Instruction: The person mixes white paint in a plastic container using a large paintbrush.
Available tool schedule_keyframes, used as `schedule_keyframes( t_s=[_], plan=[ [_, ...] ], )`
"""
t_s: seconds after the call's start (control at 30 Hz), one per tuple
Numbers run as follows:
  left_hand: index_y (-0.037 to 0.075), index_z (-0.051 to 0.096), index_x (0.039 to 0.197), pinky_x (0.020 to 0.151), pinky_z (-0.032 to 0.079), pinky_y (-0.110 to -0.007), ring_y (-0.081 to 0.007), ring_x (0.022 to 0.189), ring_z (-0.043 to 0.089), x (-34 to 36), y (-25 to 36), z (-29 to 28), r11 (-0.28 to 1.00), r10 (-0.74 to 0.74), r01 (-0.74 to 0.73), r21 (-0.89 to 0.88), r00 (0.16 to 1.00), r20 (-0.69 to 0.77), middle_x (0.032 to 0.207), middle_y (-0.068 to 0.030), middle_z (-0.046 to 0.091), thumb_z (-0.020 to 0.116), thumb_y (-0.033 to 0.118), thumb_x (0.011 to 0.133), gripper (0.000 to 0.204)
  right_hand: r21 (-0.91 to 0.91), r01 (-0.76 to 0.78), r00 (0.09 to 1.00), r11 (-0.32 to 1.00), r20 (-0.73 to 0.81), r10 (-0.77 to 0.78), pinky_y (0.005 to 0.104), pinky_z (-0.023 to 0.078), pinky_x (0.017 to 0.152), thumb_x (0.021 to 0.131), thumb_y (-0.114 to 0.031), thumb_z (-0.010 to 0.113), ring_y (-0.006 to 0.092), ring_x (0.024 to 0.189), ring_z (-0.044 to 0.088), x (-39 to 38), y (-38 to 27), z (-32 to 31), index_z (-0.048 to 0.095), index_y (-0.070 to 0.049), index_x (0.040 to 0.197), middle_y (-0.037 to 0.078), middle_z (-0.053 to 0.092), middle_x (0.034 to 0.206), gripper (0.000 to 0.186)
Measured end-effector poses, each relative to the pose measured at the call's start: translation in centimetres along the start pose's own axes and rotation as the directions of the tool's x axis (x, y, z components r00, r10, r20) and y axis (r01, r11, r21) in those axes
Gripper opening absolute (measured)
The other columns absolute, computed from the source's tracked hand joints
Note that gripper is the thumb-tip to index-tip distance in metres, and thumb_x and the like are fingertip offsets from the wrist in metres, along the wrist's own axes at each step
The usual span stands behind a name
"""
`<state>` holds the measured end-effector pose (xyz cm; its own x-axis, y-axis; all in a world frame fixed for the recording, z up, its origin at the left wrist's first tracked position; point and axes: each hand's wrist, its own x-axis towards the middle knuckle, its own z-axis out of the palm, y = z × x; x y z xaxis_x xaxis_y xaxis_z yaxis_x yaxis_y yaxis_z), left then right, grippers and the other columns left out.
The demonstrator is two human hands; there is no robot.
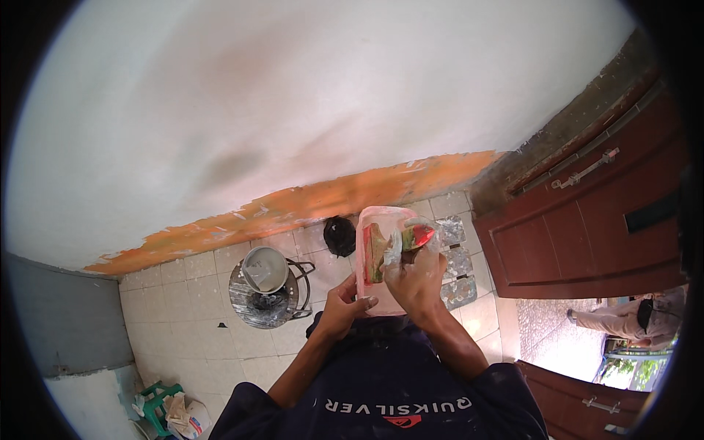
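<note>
My left hand (345, 306) grips the lower left rim of a pale pink plastic tray (398, 304), thumb over the edge. The tray is held in front of my chest. Inside it, along the left wall, lies a long worn red and greenish piece (375, 253), its kind unclear. My right hand (422, 284) is over the tray's right side, closed around a putty-smeared tool with a red and green handle (419, 236). Whitish material covers part of that tool, and its working end cannot be made out.
A white wall (293, 95) with an orange lower band (352, 189) rises ahead. On the tiled floor, a round stool (260, 312) bears a bucket (265, 270); a black bundle (339, 236) lies by the wall. Brown doors (572, 235) and another person (616, 320) are at right.
</note>
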<state>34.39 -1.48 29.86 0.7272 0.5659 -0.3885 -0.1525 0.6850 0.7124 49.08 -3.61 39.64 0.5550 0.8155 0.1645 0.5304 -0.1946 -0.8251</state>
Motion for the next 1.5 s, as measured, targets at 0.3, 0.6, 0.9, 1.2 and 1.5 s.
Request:
schedule_keyframes(
  t_s=[0.3,0.6,0.9,1.2,1.5],
  plan=[
    [0.000,0.033,0.136,0.085,0.051,-0.033,-0.0195,0.106,0.055,-0.3,0.0,-0.1,0.987,0.061,-0.054,-0.154,0.997,0.045,0.123,-0.0107,0.051,0.060,0.002,0.074,0.068,0.179,-0.114,0.988,0.977,-0.080,0.130,0.0290,0.050,0.047,0.087,-0.008,0.055,0.0183,0.053,0.064,0.5,0.2,-2.4,0.042,0.005,0.096,0.012,0.062,0.065,0.021],
    [-0.002,0.035,0.134,0.091,0.047,-0.034,-0.0195,0.110,0.054,-0.1,-0.2,-0.6,0.986,0.083,-0.075,-0.148,0.995,0.054,0.123,-0.0101,0.052,0.059,0.004,0.074,0.065,0.334,-0.026,0.982,0.942,-0.167,0.086,0.0257,0.047,0.045,0.087,-0.004,0.053,0.0140,0.054,0.062,0.9,2.5,-2.7,0.043,0.004,0.097,0.010,0.059,0.063,0.016],
    [-0.002,0.036,0.133,0.093,0.046,-0.033,-0.0192,0.110,0.053,-0.3,-1.2,-1.1,0.987,0.057,-0.054,-0.148,0.998,0.012,0.122,-0.0108,0.052,0.064,0.011,0.073,0.068,-0.075,-0.040,0.999,0.996,-0.035,0.037,0.0357,0.045,0.048,0.080,-0.004,0.058,0.0309,0.057,0.063,0.3,3.5,-1.9,0.046,0.005,0.099,0.016,0.059,0.062,0.024],
    [-0.004,0.038,0.131,0.096,0.041,-0.031,-0.0187,0.111,0.052,-0.5,-1.4,-0.9,0.980,0.111,-0.113,-0.162,0.994,-0.019,0.122,-0.0103,0.052,0.063,0.008,0.069,0.068,-0.129,0.102,0.995,0.986,-0.007,-0.104,0.0319,0.047,0.050,0.079,-0.001,0.058,0.0257,0.057,0.064,-0.4,3.5,-1.7,0.049,0.003,0.095,0.015,0.059,0.064,0.019],
    [-0.005,0.036,0.133,0.099,0.036,-0.030,-0.0179,0.114,0.049,-0.6,-0.8,-0.4,0.989,0.134,-0.133,-0.067,0.991,0.013,0.123,-0.0098,0.051,0.064,0.010,0.066,0.073,-0.132,0.363,0.930,0.922,0.104,-0.351,0.0387,0.049,0.050,0.079,-0.008,0.064,0.0350,0.061,0.063,-1.3,0.9,-0.7,0.051,0.000,0.097,0.018,0.060,0.069,0.024]
  ],
)
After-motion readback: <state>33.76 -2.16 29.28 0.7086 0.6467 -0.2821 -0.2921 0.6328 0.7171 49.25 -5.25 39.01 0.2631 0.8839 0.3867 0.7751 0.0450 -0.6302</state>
